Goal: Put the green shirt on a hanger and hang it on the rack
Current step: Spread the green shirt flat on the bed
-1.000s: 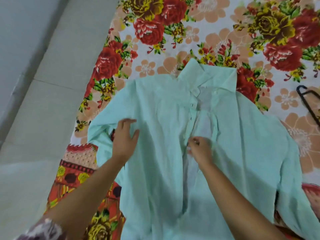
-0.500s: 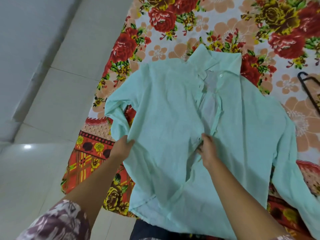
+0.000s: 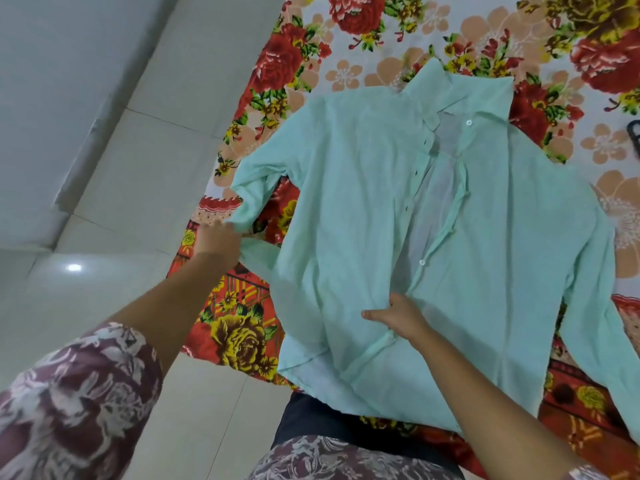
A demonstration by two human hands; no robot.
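filling most of the view, a floral bedsheet carries the pale green shirt, spread front up and unbuttoned, collar toward the far edge, hem past the near edge. the left hand pinches the end of the shirt's sleeve at the sheet's left edge, beside the tiled floor. the right hand grips the lower front opening, thumb on top, fingers tucked under the cloth. a sliver of something black shows at the right edge.
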